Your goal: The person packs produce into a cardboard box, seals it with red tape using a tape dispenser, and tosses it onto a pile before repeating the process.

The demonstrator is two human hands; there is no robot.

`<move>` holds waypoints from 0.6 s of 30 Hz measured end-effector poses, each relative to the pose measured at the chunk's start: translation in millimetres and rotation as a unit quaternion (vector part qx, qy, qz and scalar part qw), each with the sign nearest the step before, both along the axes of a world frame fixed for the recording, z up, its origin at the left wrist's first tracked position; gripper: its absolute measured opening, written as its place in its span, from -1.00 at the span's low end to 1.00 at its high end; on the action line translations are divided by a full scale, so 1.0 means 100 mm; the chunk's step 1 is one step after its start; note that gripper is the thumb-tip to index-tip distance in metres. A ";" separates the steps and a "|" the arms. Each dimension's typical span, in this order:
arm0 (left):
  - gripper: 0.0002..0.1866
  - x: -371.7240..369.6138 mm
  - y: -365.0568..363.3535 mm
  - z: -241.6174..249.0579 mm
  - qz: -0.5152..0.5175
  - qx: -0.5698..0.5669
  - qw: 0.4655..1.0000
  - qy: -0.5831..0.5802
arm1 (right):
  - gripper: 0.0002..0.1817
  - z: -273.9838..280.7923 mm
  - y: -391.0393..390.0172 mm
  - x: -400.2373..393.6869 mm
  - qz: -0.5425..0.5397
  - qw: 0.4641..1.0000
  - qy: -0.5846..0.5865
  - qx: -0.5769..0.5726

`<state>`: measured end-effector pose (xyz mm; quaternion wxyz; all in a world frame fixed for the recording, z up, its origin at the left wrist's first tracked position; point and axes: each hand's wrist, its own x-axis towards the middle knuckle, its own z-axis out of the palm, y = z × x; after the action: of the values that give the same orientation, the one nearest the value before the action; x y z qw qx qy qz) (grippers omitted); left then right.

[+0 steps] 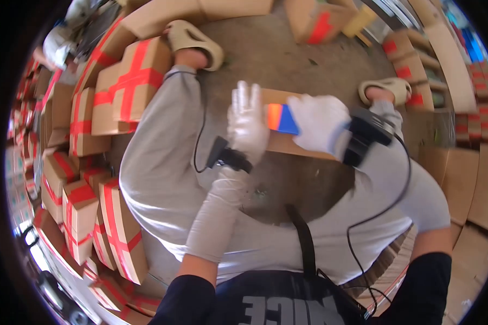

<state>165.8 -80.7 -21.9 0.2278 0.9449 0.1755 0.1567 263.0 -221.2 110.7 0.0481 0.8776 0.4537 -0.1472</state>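
Note:
A brown cardboard box lies between my legs, partly covered by my hands. My left hand, in a white glove, rests along the box's left end with its fingers stretched out. Over the box is my right hand, gloved too and slightly blurred, closed on a blue-and-orange object. That object is angular, orange at its left end and blue toward my fingers; its exact kind cannot be made out. Each wrist wears a black strapped device with a cable.
Boxes with red tape are stacked close on my left, with more boxes below them. Open cartons stand at the upper right, another carton at the top. Another person is at the upper left.

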 end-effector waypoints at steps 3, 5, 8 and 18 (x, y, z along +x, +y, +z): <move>-0.36 0.02 -0.01 0.07 -0.009 0.084 0.994 0.068 | -0.70 -0.16 0.03 0.15 0.077 0.996 0.032 0.011; -0.35 0.07 0.00 0.04 -0.005 0.106 0.992 0.072 | -0.67 0.20 -0.21 0.20 0.038 0.998 0.058 -0.010; -0.30 0.04 -0.02 0.07 -0.009 0.134 0.987 0.085 | -0.69 0.00 -1.40 0.42 -0.042 0.997 -0.048 0.051; -0.31 -0.05 0.07 -0.05 -0.015 -0.018 0.998 0.059 | -0.43 -1.50 -2.29 0.71 -0.104 0.968 0.210 0.091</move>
<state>160.5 -74.2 -27.3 0.2362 0.9508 0.1767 0.0943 334.1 -449.9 -39.2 -0.1439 0.8700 0.3718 -0.2900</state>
